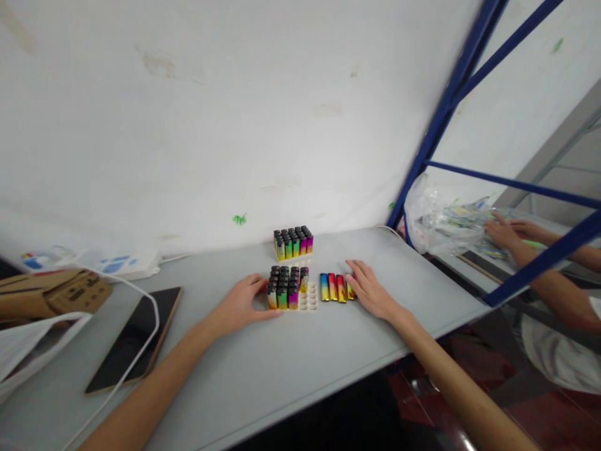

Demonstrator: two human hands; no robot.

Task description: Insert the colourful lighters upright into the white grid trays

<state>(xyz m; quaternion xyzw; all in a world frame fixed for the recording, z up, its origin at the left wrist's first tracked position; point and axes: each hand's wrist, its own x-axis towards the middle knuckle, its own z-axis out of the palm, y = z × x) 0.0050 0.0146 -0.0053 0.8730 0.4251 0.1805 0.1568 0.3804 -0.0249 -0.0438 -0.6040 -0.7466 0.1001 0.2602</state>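
Filling tray [308, 304]: the step in hand, I judge; it sits part-full on the bench [258, 357].
Left hand [240, 302]: fingers and thumb apart around its left end.
Right hand [372, 292]: at the loose lighters [332, 287]; I can't tell whether its grip is closed.
Bare holes [312, 295]: next, I'd pinch one lighter and stand it here.

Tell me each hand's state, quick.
Left hand: open, at the left side of the tray.
Right hand: at the loose lighters; grip cannot be told.
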